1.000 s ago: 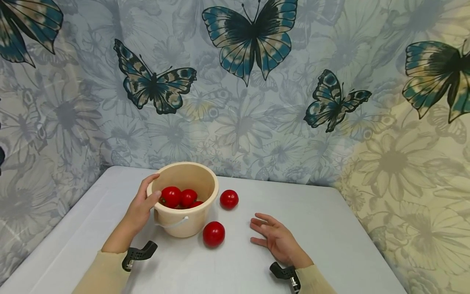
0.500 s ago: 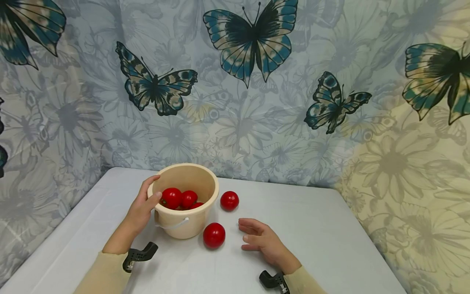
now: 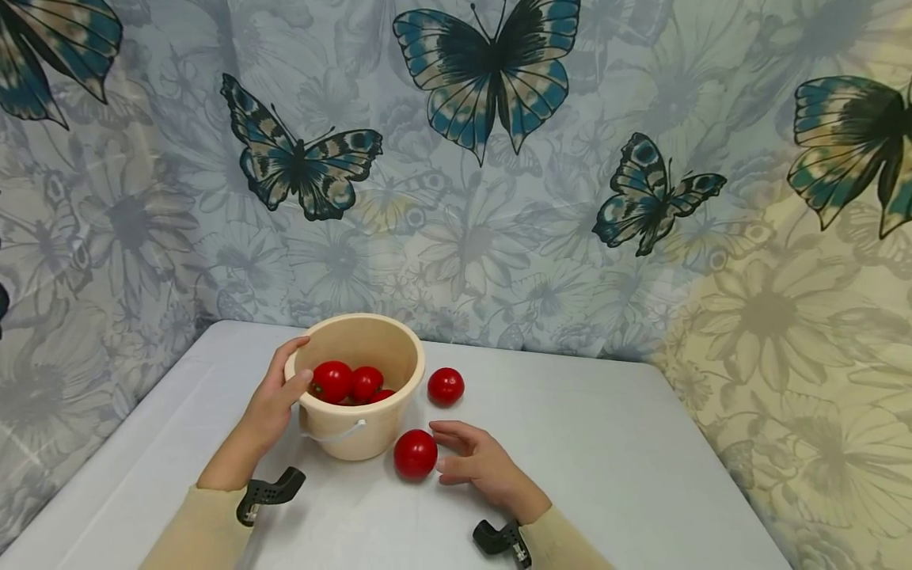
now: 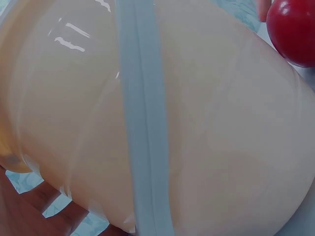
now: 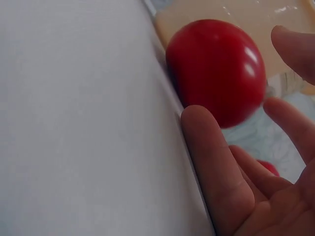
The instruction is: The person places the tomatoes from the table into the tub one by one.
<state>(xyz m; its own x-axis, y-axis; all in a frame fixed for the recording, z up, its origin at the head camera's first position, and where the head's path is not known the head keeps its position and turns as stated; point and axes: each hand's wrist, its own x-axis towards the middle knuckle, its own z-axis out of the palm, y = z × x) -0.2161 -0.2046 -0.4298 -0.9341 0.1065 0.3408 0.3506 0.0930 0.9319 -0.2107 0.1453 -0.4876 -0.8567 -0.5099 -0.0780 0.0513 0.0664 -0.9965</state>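
- Left hand (image 3: 274,404) pinches the cream bucket (image 3: 381,425) at its rim; tomatoes (image 3: 331,382) inside, just right of this grip.
- Right hand (image 3: 484,465): fingers spread, loose tomato (image 3: 416,455) just beside them.

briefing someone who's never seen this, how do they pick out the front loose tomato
On the white table, find the cream bucket. Just right of its base sits a round red tomato. Unlike the other loose tomato, it sits nearer the viewer; three more tomatoes show inside the bucket.
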